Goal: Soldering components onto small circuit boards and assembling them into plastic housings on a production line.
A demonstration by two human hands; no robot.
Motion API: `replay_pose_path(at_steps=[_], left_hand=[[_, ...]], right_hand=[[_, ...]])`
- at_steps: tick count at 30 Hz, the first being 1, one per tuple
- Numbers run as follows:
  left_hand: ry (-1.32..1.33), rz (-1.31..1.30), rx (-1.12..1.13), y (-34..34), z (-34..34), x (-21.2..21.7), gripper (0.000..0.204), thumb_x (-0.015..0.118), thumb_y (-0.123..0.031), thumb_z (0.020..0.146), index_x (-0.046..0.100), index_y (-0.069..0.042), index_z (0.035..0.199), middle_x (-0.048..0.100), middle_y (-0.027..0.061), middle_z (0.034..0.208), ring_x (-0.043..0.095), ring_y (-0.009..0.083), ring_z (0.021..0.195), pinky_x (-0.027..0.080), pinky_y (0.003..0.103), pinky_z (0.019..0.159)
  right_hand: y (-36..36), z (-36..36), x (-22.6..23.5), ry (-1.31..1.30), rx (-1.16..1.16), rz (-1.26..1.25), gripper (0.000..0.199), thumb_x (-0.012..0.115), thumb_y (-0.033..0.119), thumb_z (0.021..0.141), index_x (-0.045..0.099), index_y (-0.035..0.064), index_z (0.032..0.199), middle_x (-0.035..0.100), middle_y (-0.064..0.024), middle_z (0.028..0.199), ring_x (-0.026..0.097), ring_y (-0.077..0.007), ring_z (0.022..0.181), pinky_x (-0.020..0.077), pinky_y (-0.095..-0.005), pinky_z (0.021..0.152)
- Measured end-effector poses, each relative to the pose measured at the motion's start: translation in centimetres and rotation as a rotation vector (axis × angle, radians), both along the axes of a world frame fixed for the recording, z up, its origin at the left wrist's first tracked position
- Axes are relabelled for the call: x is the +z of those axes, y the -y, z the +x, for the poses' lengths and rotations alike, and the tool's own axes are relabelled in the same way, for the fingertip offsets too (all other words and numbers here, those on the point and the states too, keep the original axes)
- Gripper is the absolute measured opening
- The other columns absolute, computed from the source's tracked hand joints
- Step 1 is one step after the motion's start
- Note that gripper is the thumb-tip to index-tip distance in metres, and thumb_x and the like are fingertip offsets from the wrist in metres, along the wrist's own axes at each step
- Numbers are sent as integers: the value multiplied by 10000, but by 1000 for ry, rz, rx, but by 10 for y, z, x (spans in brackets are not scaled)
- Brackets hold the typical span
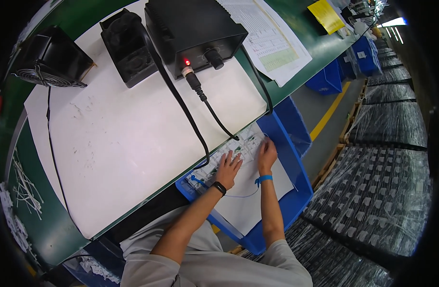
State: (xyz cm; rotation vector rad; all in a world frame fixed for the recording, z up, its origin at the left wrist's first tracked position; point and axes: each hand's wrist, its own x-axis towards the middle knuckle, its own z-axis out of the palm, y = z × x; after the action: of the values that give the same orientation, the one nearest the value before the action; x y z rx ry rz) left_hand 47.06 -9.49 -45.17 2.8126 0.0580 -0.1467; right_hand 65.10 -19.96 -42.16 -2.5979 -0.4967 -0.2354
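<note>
Both hands reach into a blue bin [296, 179] beside the table edge. Small white parts with green bits [248, 143] lie in rows along its table side, next to a white sheet [243, 213]. My left hand [228, 170] rests over these parts with its fingers spread, a black band on that wrist. To its right, my right hand [267, 155] has its fingers drawn together at the far end of the row; what they hold is hidden. A blue wrist strap [263, 179] circles my right wrist, and a thin blue cord crosses the sheet.
On the white table mat [128, 143] stand a black control box [195, 36] with a red light, a black tool stand [128, 48] and a black fan [52, 57]. A black cable [181, 103] hangs over the edge near my hands. Wrapped pallets [368, 191] stand right.
</note>
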Motion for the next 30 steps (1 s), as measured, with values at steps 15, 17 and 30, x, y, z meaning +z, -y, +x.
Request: replay_pose_path(at_steps=[15,17,30], left_hand=[[-34,5,27,-2,-6,15,929,784,-415,748,439,-157,1571,229,120,1710,143,467,1560,138,604,1255],[-31,21,26,-3,-7,18,927,785,-423,750,443,-155,1568,226,123,1710,146,464,1559,138,605,1255],[-65,-109,27,2,-10,25,850,775,-365,758,490,-103,1514,326,148,1654,225,416,1540,119,632,1245]], right_hand=[[-36,9,31,271,145,-288,106,721,117,851,714,85,951,664,-135,963,635,-344,895,490,-456,778],[-37,1,39,326,128,-262,118,729,114,849,709,80,961,636,-125,985,607,-333,919,477,-449,790],[-12,-18,12,-273,-222,523,267,621,168,1005,740,-68,1049,765,-173,1005,724,-284,950,534,-379,894]])
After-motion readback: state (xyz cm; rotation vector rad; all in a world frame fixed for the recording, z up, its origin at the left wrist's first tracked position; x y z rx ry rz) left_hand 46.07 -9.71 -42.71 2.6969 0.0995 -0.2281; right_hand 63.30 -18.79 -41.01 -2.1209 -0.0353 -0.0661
